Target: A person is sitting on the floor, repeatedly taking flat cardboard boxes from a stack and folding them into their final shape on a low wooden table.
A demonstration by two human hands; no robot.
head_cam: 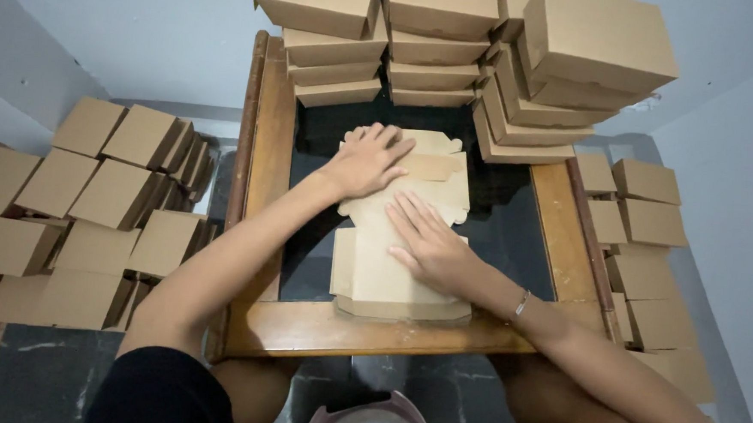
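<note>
Fingers of both hands are lying flat and spread, pressing down rather than gripping anything. Seen from the head camera, the left hand [369,161] is resting palm-down on the far half of a flat cardboard box blank [401,238], its fingertips pointing right and slightly away toward a raised flap on the blank. The right hand [429,244] is pressing on the blank's middle, fingers [408,215] pointing far-left, so the two hands are sitting just apart with the left one farther out. The blank is lying on the dark glass of a wooden-framed table [319,327], its long axis running near to far, straight out from the person; its near edge is reaching the table's near rail. The right hand is the nearer of the two to the blank's near panel, while the left is covering the far flaps. Whether more than one blank is stacked there is hard to tell, though the near edge is looking layered. Folded brown boxes [437,34] are piling up at the table's far end, and more boxes are sitting on the floor at left [94,197] and right [645,243].
</note>
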